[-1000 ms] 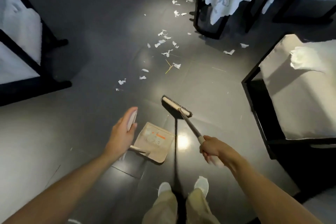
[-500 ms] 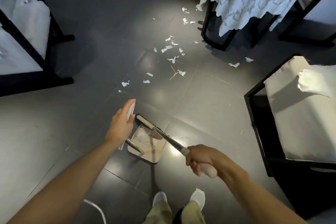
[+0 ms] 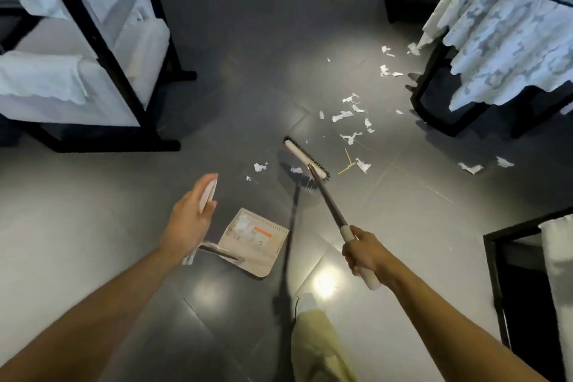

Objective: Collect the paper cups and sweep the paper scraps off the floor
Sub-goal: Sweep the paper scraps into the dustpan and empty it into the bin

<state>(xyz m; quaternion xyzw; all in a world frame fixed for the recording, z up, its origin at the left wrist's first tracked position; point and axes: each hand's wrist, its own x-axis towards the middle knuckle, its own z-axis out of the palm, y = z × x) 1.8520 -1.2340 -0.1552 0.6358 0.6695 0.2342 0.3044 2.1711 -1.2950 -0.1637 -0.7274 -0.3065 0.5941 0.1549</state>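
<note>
Roughly twenty paper scraps lie scattered; left fingers grasp one dustpan, right fingers one broom.

Nothing legible shows anywhere. The dustpan on the floor, near and left of centre, carries a printed label with an orange bar and rows of small marks, but the print is too small and blurred to read.
</note>
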